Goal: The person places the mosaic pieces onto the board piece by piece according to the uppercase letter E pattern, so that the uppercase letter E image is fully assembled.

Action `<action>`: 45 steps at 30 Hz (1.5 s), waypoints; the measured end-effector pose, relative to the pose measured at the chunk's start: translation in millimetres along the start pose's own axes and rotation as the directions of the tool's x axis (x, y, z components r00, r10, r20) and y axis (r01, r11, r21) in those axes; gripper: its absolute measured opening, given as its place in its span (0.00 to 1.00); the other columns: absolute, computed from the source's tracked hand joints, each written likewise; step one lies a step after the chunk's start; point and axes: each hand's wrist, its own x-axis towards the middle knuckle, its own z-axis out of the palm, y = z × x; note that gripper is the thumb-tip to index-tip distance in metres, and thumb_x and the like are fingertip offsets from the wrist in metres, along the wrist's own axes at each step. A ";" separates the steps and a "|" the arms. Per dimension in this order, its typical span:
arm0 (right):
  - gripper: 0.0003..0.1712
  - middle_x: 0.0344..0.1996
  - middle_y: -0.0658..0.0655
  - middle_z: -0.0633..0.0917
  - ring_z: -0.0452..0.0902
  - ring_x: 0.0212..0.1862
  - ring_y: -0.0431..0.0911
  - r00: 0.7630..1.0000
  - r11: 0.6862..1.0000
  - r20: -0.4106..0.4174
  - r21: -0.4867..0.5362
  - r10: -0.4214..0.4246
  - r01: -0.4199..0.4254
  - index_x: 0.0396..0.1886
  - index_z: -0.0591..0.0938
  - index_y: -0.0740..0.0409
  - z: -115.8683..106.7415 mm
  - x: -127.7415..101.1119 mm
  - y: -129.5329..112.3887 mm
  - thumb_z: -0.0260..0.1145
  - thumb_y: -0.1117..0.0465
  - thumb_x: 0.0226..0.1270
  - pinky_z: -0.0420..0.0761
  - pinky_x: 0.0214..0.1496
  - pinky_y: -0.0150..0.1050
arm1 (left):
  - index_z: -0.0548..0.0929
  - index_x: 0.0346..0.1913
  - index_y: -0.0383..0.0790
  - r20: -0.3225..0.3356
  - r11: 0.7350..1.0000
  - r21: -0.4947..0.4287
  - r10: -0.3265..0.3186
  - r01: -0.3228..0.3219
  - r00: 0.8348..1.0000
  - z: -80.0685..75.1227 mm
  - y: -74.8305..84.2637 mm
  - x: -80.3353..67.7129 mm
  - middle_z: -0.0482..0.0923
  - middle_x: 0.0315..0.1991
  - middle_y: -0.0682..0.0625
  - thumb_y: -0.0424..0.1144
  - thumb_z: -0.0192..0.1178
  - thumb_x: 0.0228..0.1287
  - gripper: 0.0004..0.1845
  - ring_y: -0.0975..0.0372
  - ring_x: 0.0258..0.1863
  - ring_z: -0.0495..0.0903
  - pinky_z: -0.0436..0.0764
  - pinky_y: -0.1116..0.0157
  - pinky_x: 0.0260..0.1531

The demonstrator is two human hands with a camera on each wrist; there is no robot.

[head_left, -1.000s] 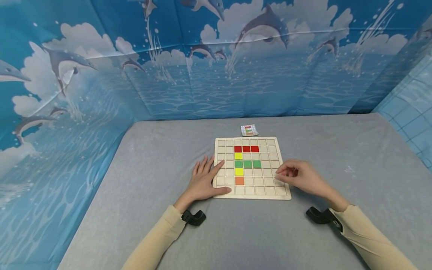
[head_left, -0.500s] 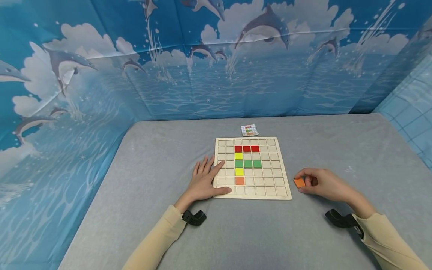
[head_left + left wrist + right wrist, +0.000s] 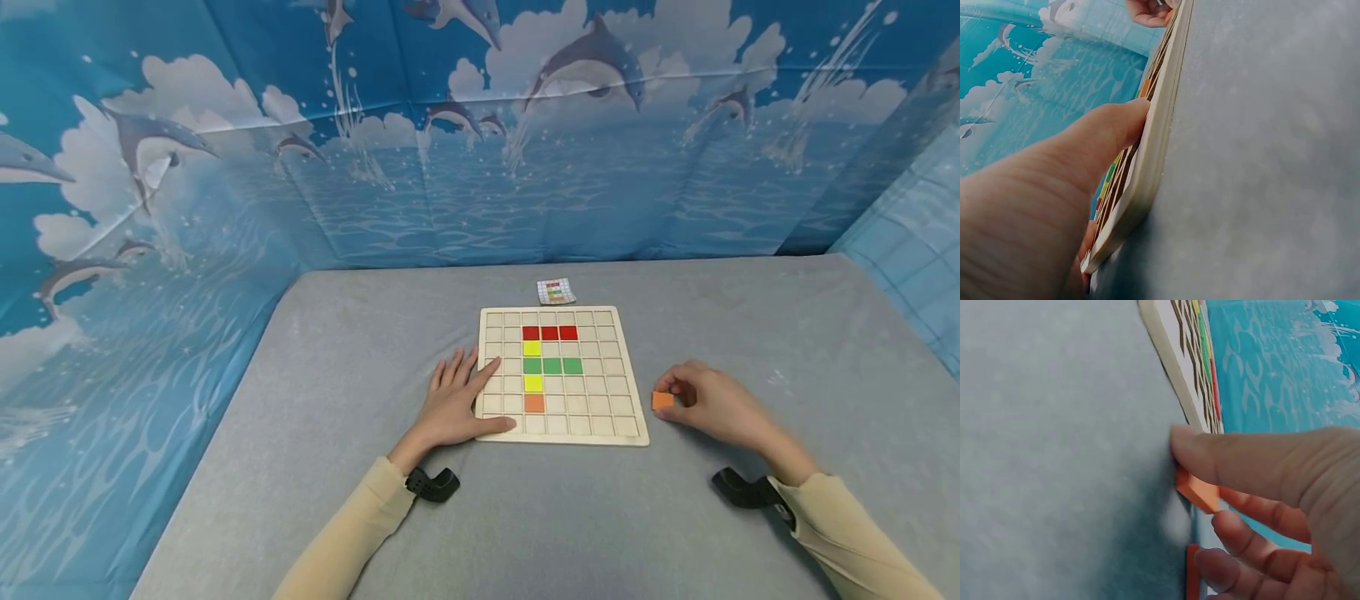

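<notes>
A pale wooden grid board [image 3: 592,425] lies on the table. Red tiles [image 3: 550,333] form a row, with yellow tiles [image 3: 532,348], green tiles [image 3: 552,366] and one orange tile [image 3: 534,403] below. My left hand [image 3: 450,406] rests spread over the board's left edge, its thumb on the near left corner area. Just right of the board, my right hand [image 3: 712,404] pinches an orange block [image 3: 662,401] between thumb and fingers. In the right wrist view, a second orange-red piece [image 3: 1192,572] shows beside the lower fingertips.
Behind the board lies a small card [image 3: 556,291] printed with a coloured grid pattern. A grey cloth [image 3: 360,333] covers the table. Blue dolphin curtains [image 3: 480,192] hang along the back and sides.
My right hand has left the board's right edge and moved right onto the table beside it. An orange block now shows in its fingers, turned since half a second ago. The left hand stays put.
</notes>
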 end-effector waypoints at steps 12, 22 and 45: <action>0.09 0.21 0.45 0.76 0.68 0.22 0.39 0.990 0.999 -0.135 0.008 -0.043 0.044 0.32 0.80 0.55 9.8 0.9 -4.8 0.73 0.66 0.55 0.68 0.22 0.34 | 0.52 0.75 0.56 0.007 1.000 0.004 -0.008 0.008 1.000 1.6 1.1 0.2 0.38 0.76 0.46 0.68 0.59 0.53 0.49 0.53 0.73 0.31 0.33 0.50 0.66; 0.09 0.22 0.48 0.77 0.71 0.22 0.39 0.969 0.990 -0.243 0.113 -0.050 0.079 0.31 0.79 0.57 18.6 14.0 -24.1 0.73 0.67 0.55 0.70 0.21 0.32 | 0.52 0.75 0.55 0.007 1.000 -0.004 -0.009 0.009 1.000 0.7 2.1 -0.3 0.38 0.75 0.45 0.68 0.59 0.53 0.50 0.52 0.73 0.32 0.33 0.49 0.66; 0.05 0.24 0.47 0.79 0.74 0.26 0.41 0.993 0.929 0.017 0.354 -0.120 0.106 0.31 0.83 0.57 57.5 51.1 -79.5 0.70 0.69 0.58 0.75 0.28 0.33 | 0.52 0.75 0.55 0.005 1.000 0.009 -0.023 0.023 1.000 -1.7 3.4 -0.4 0.37 0.76 0.46 0.69 0.59 0.53 0.50 0.52 0.73 0.32 0.33 0.50 0.66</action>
